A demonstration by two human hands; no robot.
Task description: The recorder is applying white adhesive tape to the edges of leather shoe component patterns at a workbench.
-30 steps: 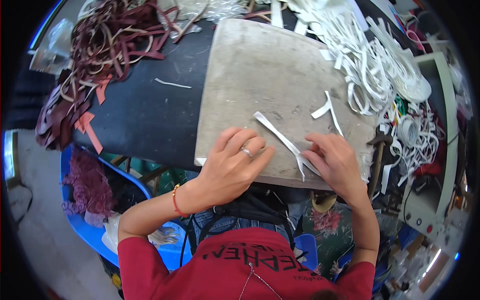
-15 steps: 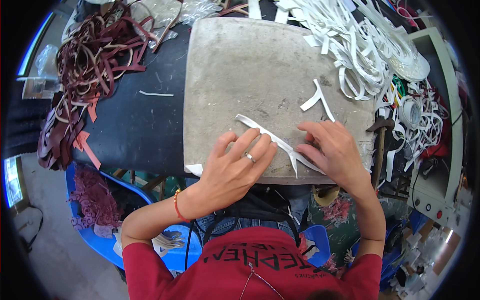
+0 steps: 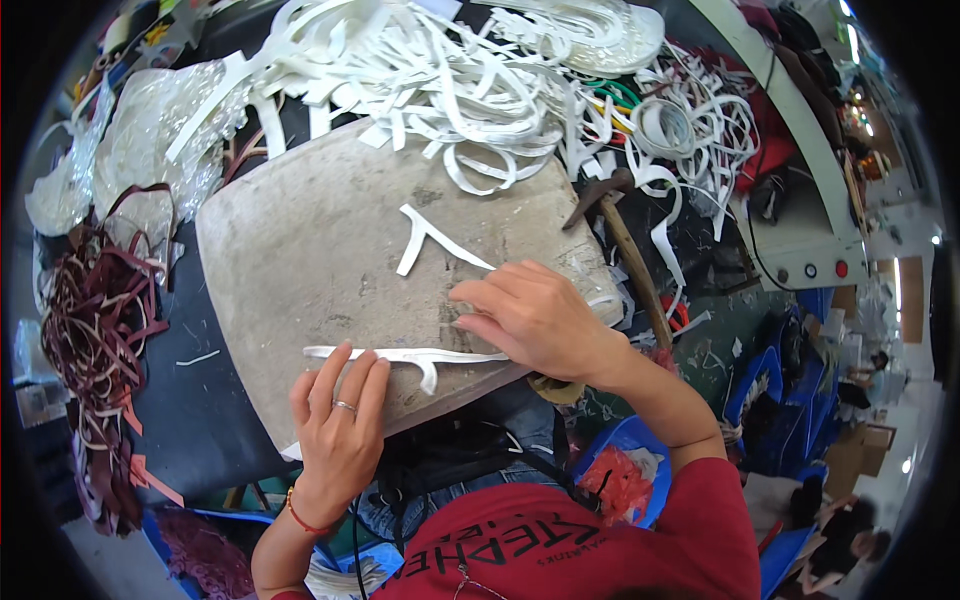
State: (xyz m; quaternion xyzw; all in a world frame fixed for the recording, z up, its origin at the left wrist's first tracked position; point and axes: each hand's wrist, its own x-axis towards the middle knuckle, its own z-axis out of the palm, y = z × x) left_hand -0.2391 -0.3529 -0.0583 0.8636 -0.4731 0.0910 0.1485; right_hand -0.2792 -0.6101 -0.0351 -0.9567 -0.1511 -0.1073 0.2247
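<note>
A forked white strap (image 3: pixel 420 356) lies along the near edge of a worn grey board (image 3: pixel 270 270). My left hand (image 3: pixel 342 430), ring on one finger, rests its outstretched fingertips on the strap's left part. Over the strap's right end is my right hand (image 3: pixel 548 318), thumb and forefinger apart with nothing seen between them. The strap runs out of sight beneath that hand. Another Y-shaped white strap (image 3: pixel 413 246) lies farther up the board, its tail reaching toward my right fingers.
White straps (image 3: pixel 450 90) are heaped behind the board. A hammer (image 3: pixel 635 260) lies at its right, near a tape roll (image 3: pixel 663 128). Maroon strips (image 3: pixel 95 310) pile up at the left on the black table (image 3: pixel 190 400). A grey machine housing (image 3: pixel 800 220) stands at right.
The view has swung right, so board and heaps sit farther left and tilted. My left hand stays at the strap's left part; my right hand stays near its right end.
</note>
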